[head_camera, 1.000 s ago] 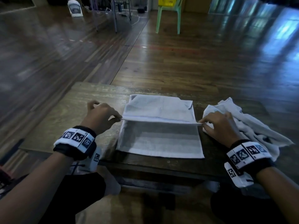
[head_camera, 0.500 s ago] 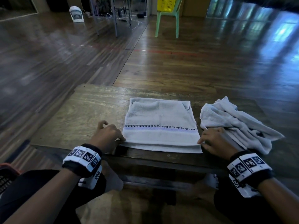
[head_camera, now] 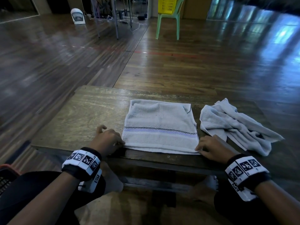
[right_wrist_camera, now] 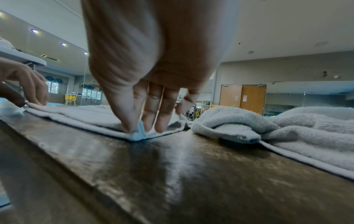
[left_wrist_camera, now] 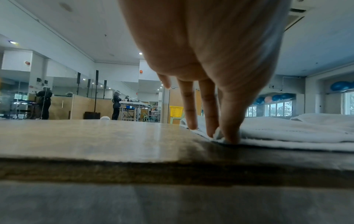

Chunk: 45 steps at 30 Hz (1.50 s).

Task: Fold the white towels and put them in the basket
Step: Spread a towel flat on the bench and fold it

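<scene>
A white towel (head_camera: 159, 125) with a purple stripe lies folded flat on the low wooden table (head_camera: 84, 117). My left hand (head_camera: 121, 143) pinches its near left corner (left_wrist_camera: 218, 134) between thumb and fingers. My right hand (head_camera: 198, 149) pinches the near right corner (right_wrist_camera: 137, 131) the same way. Both corners sit down on the table near its front edge. A second white towel (head_camera: 233, 124) lies crumpled to the right, close beside my right hand. A dark basket with an orange rim (head_camera: 6, 174) shows at the lower left edge.
The table's left half is bare wood. Polished wood floor surrounds it. A green chair (head_camera: 168, 18) with a yellow basket (head_camera: 167, 4) on it stands far behind. My knees are under the table's front edge.
Both hands have drawn the towel's far edge toward me and laid it on the near edge, folding the towel in half. They now rest low at the near corners.
</scene>
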{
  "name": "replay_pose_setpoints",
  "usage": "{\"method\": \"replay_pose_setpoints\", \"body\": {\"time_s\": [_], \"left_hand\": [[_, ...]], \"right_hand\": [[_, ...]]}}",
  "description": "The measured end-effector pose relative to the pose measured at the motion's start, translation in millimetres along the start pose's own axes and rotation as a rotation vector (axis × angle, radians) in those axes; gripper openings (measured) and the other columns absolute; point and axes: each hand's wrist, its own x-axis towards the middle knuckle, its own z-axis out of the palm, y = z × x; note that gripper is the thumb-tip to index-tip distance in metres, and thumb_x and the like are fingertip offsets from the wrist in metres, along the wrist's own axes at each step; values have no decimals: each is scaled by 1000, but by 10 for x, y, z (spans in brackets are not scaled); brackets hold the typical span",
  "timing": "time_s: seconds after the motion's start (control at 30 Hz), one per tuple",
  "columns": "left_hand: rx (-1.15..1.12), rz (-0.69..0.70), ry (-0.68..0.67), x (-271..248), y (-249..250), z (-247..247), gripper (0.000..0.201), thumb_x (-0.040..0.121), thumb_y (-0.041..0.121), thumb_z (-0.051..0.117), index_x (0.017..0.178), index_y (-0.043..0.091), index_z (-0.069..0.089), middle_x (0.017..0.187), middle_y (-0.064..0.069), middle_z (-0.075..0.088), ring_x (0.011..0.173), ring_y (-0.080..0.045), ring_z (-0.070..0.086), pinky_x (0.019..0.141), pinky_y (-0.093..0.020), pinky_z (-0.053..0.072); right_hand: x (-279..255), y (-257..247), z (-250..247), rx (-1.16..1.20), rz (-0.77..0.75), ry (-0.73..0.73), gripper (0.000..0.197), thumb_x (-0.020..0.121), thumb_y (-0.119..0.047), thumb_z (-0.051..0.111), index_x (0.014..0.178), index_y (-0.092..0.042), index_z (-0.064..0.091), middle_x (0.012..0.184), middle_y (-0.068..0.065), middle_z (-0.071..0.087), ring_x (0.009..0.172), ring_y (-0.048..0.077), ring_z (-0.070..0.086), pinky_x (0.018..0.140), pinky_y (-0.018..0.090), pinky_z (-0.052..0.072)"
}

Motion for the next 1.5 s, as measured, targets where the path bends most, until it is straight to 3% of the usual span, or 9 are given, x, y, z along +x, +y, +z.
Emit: {"method": "replay_pose_setpoints", "body": {"time_s": [0.37, 0.5, 0.67, 0.77, 0.83, 1.0, 1.17, 1.33, 1.5], "left_hand": [[53, 58, 16, 86, -11, 80, 27, 85, 30, 51, 108, 32, 64, 110, 17, 62, 112, -1, 51, 96, -37, 5], [5, 53, 130, 104, -45, 182, 23, 82, 30, 54, 102, 28, 65, 98, 10, 68, 100, -9, 60, 94, -35, 10], [36, 82, 143, 115, -17, 196, 20, 78, 31, 61, 97, 28, 65, 93, 9, 68, 96, -12, 61, 93, -37, 13], [43, 91, 157, 141, -23, 204, 13, 75, 28, 64, 88, 29, 66, 85, 9, 69, 88, -13, 64, 89, -37, 15], [34, 92, 160, 146, -21, 196, 14, 79, 26, 62, 92, 28, 66, 89, 8, 70, 90, -13, 64, 90, -36, 14], [-18, 101, 182, 160, -12, 158, 18, 88, 25, 55, 104, 24, 64, 100, 4, 70, 94, -16, 63, 95, -30, 13], [-46, 114, 203, 163, -42, 177, 12, 79, 19, 64, 91, 19, 63, 87, -3, 72, 80, -24, 66, 89, -31, 24], [-11, 111, 117, 166, 0, 167, 20, 85, 25, 54, 104, 22, 62, 110, 4, 65, 104, -18, 59, 99, -34, 26], [14, 74, 100, 172, 8, 160, 23, 86, 29, 50, 107, 25, 58, 113, 7, 62, 107, -14, 56, 99, -32, 25]], "right_hand": [[57, -16, -10, -61, -3, -71, 24, 85, -35, 60, 108, -31, 64, 107, -15, 60, 105, 3, 50, 86, 21, 34], [70, -8, 7, 1, 35, -41, 21, 86, -31, 59, 105, -29, 67, 103, -13, 63, 96, 3, 55, 79, 16, 37], [61, 7, 42, 68, 120, 16, 16, 84, -32, 59, 100, -30, 58, 97, -10, 63, 85, 9, 59, 73, 22, 47], [49, -15, 25, 45, 122, 40, 17, 86, -33, 58, 91, -30, 42, 85, -9, 60, 70, 9, 54, 55, 16, 34], [32, -20, 18, 30, 118, 41, 18, 86, -32, 57, 87, -31, 40, 81, -10, 57, 67, 8, 51, 52, 14, 28], [39, 15, 48, 64, 104, 56, 4, 85, -28, 59, 89, -29, 59, 90, -10, 64, 78, 7, 57, 65, 20, 43], [69, 34, 84, 18, 63, 60, 10, 84, -29, 60, 93, -25, 64, 96, -9, 65, 91, 10, 60, 76, 23, 46], [72, 19, 74, 14, 51, 53, 12, 85, -25, 59, 95, -22, 65, 98, -6, 65, 94, 12, 58, 75, 21, 38], [27, 29, 26, 101, 124, 90, 9, 83, -20, 62, 91, -20, 66, 90, -4, 67, 80, 11, 60, 71, 27, 50]]}}
